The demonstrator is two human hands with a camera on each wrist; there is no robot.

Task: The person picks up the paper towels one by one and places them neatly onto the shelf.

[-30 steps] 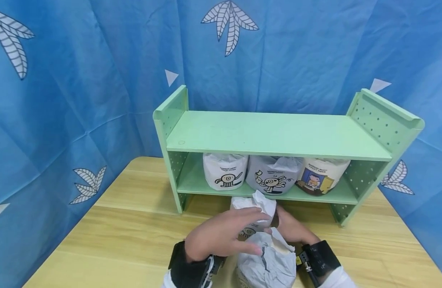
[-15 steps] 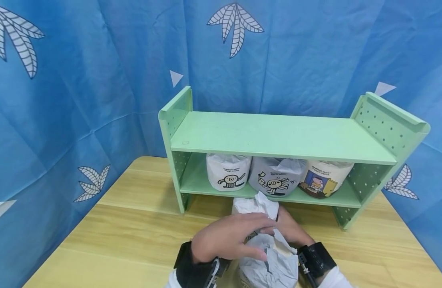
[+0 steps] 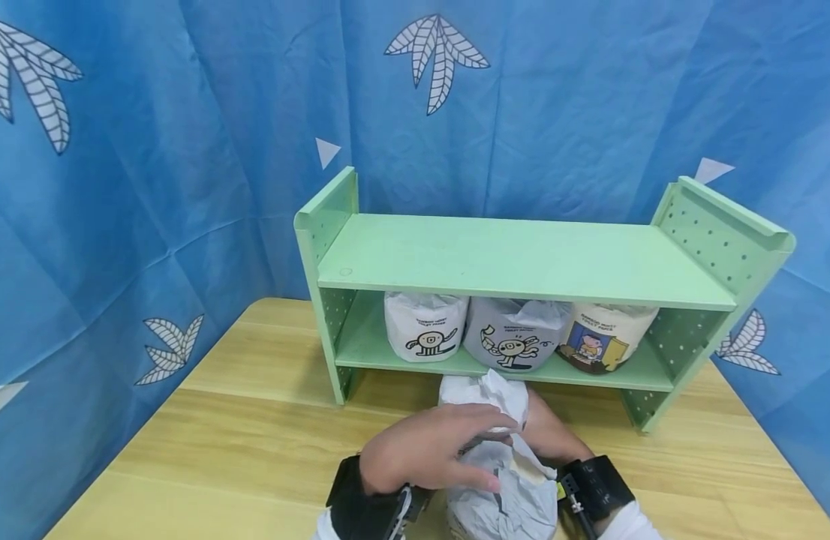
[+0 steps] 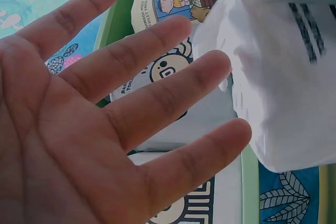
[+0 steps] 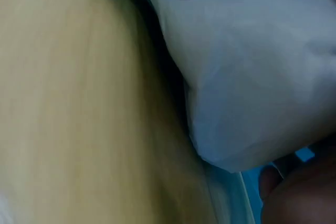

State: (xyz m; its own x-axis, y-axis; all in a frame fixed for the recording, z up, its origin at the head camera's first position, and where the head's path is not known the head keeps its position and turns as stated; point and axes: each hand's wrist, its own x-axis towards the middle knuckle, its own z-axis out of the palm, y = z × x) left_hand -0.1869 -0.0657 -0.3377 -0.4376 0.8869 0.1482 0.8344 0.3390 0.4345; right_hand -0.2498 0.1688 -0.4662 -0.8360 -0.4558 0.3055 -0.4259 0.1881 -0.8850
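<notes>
My left hand hovers over two paper-wrapped toilet rolls; the left wrist view shows its fingers straight and spread, holding nothing. In the head view, the farther white roll stands just in front of the shelf. My right hand grips that roll from its right side; its far fingers are hidden behind the paper. The right wrist view shows the wrapped side of a roll close up, with a fingertip at the lower right. Nearer to me is a crumpled grey-white roll, partly under my left hand.
A light green two-tier shelf stands on the wooden table. On its lower tier sit a white roll, a grey roll and a cream roll with a cartoon. A blue patterned cloth hangs behind.
The farther roll has come slightly toward me with my right hand. My left hand has shifted a little right over the rolls. The head view has also shifted slightly.
</notes>
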